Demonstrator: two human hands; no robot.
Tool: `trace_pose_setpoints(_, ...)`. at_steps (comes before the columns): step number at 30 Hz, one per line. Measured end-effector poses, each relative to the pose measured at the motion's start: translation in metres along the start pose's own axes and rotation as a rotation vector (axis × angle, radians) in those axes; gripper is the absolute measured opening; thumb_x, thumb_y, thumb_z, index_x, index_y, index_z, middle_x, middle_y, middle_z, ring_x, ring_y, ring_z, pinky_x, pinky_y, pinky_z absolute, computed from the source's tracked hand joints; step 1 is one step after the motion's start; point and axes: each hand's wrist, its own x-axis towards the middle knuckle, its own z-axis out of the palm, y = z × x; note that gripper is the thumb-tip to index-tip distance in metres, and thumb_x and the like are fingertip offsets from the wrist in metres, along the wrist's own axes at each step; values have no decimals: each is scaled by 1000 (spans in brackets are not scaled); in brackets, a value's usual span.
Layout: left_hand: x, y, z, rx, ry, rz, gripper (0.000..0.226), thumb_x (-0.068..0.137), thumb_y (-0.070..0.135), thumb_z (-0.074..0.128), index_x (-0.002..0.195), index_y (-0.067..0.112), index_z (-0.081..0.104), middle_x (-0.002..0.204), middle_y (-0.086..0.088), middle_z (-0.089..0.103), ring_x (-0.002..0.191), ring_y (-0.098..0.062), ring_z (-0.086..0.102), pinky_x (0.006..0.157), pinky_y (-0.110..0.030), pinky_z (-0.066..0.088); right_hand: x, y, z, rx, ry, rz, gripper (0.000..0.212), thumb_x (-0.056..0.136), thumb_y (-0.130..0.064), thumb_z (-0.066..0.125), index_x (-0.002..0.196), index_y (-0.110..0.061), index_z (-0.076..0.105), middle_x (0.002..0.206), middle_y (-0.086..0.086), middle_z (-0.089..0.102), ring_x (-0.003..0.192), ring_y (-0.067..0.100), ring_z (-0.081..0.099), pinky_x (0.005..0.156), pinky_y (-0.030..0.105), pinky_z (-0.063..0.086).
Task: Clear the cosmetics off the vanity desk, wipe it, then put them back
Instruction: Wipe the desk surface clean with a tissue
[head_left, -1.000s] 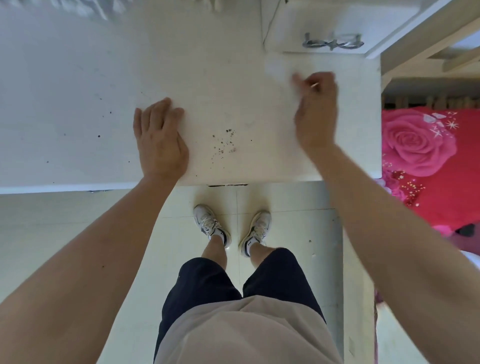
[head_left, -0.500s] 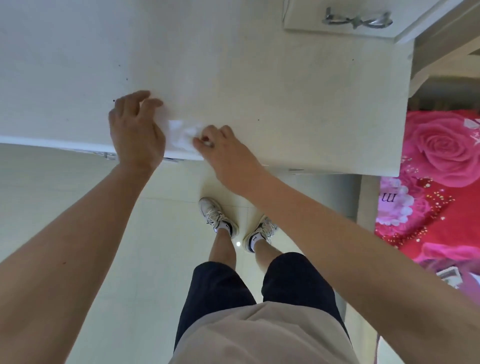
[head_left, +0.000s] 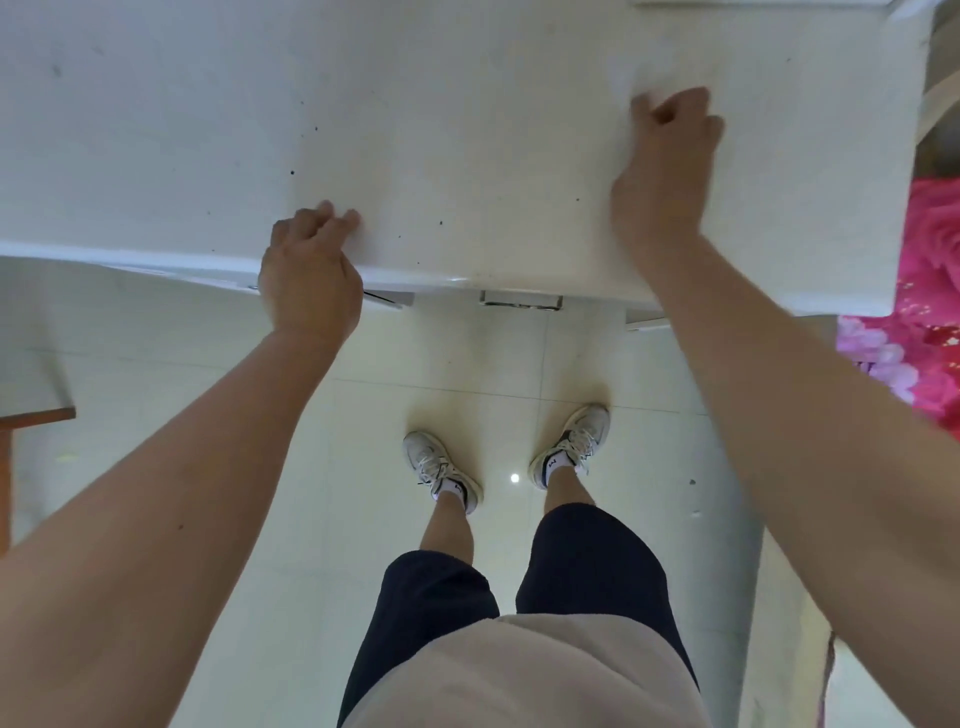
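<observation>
The white vanity desk fills the upper part of the view and carries no cosmetics, only a few dark specks. My right hand is on the right rear part of the top, fingers curled round a white tissue that shows as a blurred pale patch ahead of the knuckles. At the desk's front edge is my left hand, with loosely curled fingers resting on the top and nothing visible in it.
A pink rose-print bedspread lies right of the desk. A wooden furniture corner juts in at the left. A metal drawer handle sits under the desk edge. My feet in white sneakers stand on pale floor tiles.
My right hand swept the tissue from the front edge beside the left hand out to the right rear of the desk. The left hand stayed at the front edge.
</observation>
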Motion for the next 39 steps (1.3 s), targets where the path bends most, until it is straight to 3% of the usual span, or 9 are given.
trace_pose_setpoints(3,1,-10,-3,6,-23,33,50,87,0,39,125,20,64,132,1,59,119,-25,51,83,-40,48,-65,-69,35,-149,-158,-345,72,68,5,21,135,-9,45,128,18,45,109,37,45,93,38,36)
trace_pose_setpoints(8,12,-31,-8,-68,-24,60,51,82,7,36,121,18,68,125,2,66,115,-24,56,86,-36,48,-135,-106,50,-12,-425,-640,57,81,12,34,126,-9,60,124,11,50,107,30,43,84,38,44)
trace_pose_setpoints(11,11,-35,-9,-112,-25,85,49,83,4,39,120,17,69,126,2,66,115,-23,57,87,-37,49,-115,-84,31,177,-263,-502,49,84,14,44,120,-7,69,116,18,57,103,35,49,85,35,44)
trace_pose_setpoints(15,9,-34,-8,-106,-66,120,45,87,2,43,123,15,67,133,4,60,120,-24,53,90,-37,47,-73,-33,6,117,103,63,55,85,9,40,130,-15,62,126,15,49,112,32,47,87,28,40)
trace_pose_setpoints(18,11,-40,-12,-78,-110,157,47,86,0,44,125,17,65,137,6,57,122,-24,52,91,-36,46,-75,-32,15,-109,81,322,62,81,11,41,138,-14,48,134,15,41,112,33,43,86,29,39)
trace_pose_setpoints(27,30,-80,-42,-326,-35,104,50,79,10,34,113,17,71,122,2,67,106,-27,65,94,-37,48,-158,-178,77,54,-307,-334,61,77,15,45,130,-11,59,122,13,49,103,31,43,81,37,46)
trace_pose_setpoints(33,58,-116,-44,-221,-14,156,64,80,-7,34,139,12,50,152,-9,38,142,-25,32,109,-39,36,-107,-150,51,205,78,-37,56,86,9,41,133,-14,60,122,17,51,110,33,49,91,32,42)
trace_pose_setpoints(36,80,-122,-43,-152,-25,176,66,83,-7,32,146,9,39,157,-12,28,146,-26,23,114,-40,29,-70,-132,50,40,99,135,60,86,6,36,142,-14,48,133,16,42,118,31,43,93,28,36)
trace_pose_setpoints(39,101,-126,-39,-83,-21,214,69,83,-8,30,150,8,30,159,-15,22,148,-28,18,118,-37,21,-53,-159,77,-121,31,-3,68,80,8,34,142,-17,46,136,13,42,116,34,42,93,28,34)
